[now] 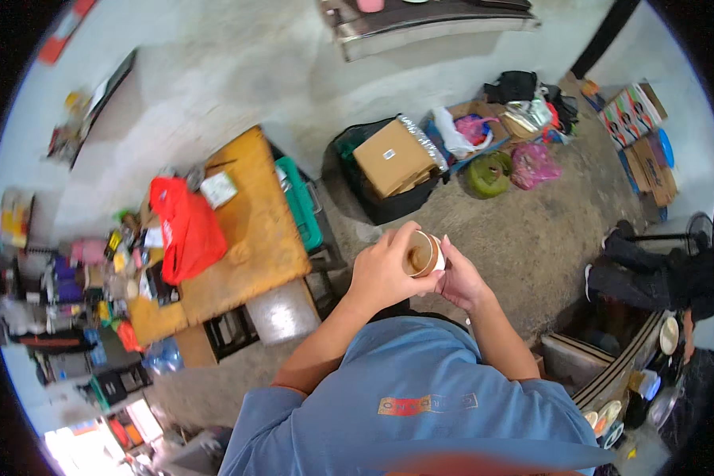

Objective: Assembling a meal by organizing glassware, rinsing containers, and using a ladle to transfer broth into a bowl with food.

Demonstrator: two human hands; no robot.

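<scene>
Over grey floor (531, 246), left hand (382, 266) and right hand (463, 279) share a grip — wrapped round a cup (428, 251); squeezing or tipping it could spill the brown contents (417, 257).

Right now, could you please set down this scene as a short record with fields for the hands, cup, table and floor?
left hand: gripping the cup
right hand: touching the cup's right side
cup: tilted, open mouth visible, brown inside
table: wooden, to the left, bearing a red bag
floor: cardboard box ahead, pink bag farther right
</scene>
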